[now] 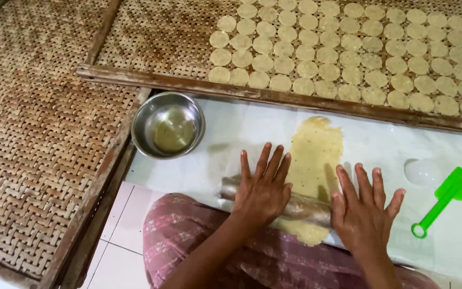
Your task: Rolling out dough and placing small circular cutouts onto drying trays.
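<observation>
Head view: left hand [263,191] and right hand [363,211], each grip flat and spread, fingers unclosed, press the rolling pin [300,206] lying across the dough sheet [316,152] between and beneath them.

A floor-level, home-style food workshop where thin crackers are made by hand. Wide woven bamboo drying trays [44,139] in worn wooden frames lie at far and left, the far one covered with rows of small pale dough discs [348,48]. Near them, on a white plastic sheet [241,128] laid over a white tiled floor [124,257], are a sheet of rolled dough [314,155], a rolling pin [300,206], a steel bowl [168,125] and a green plastic scraper [445,200].
</observation>
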